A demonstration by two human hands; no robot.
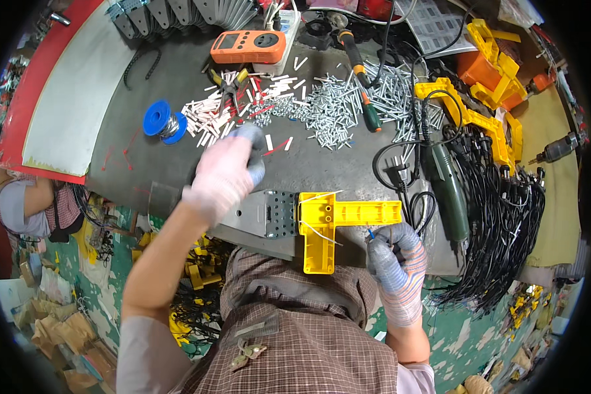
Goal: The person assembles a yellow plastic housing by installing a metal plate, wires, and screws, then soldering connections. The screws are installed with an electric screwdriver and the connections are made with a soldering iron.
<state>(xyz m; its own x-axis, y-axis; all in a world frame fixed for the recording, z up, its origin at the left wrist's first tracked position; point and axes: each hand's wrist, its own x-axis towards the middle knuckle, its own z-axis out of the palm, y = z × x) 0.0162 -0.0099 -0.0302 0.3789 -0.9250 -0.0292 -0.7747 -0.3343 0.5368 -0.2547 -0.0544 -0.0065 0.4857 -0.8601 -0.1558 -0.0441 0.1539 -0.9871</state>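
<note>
A yellow plastic housing, T-shaped, lies at the table's front edge, joined to a grey metal plate with holes. A thin white strand crosses the housing. My right hand, in a striped glove, is beside the housing's right end, with its fingers pinched on thin wires; a blue wire end shows at the fingertips. My left hand, also gloved, hovers over the table left of the housing. It is blurred, and its fingers are close to white sleeve pieces; whether it holds any cannot be made out.
Piles of screws lie at mid-table, with a screwdriver across them. A blue wire spool, pliers and an orange meter stand farther back. To the right are a green power tool and black cords.
</note>
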